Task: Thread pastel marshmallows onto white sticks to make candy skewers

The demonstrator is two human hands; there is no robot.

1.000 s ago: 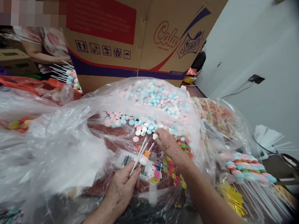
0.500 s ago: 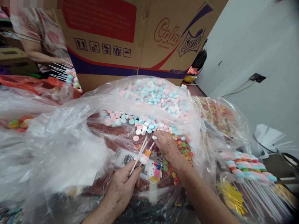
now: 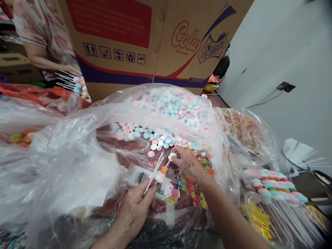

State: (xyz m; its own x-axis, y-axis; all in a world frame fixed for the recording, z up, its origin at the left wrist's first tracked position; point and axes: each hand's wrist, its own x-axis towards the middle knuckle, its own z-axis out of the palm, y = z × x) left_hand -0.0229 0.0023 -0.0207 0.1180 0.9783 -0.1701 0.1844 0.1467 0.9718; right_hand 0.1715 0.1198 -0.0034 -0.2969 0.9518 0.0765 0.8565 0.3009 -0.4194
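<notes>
My left hand point(image 3: 136, 207) is closed round a few thin white sticks point(image 3: 156, 168) that point up and away, with an orange and pink sweet threaded on them. My right hand point(image 3: 186, 162) pinches a white round sweet point(image 3: 172, 155) at the sticks' tips. Both hands sit inside an opened clear plastic bag point(image 3: 79, 150) holding pink, blue and white round sweets point(image 3: 165, 137). Small coloured ring sweets point(image 3: 193, 188) lie under my right wrist.
A big cardboard box point(image 3: 147, 39) stands behind the bag. Finished sweet sticks point(image 3: 276, 186) lie in a bag at right, beside gold twist ties point(image 3: 257, 218). Another person's arm point(image 3: 44, 60) and more sticks point(image 3: 74, 82) are at the far left. A grey wall rises at right.
My right hand lifted a white sweet from the pile and drew it slightly back toward the stick tips. My left hand stayed put.
</notes>
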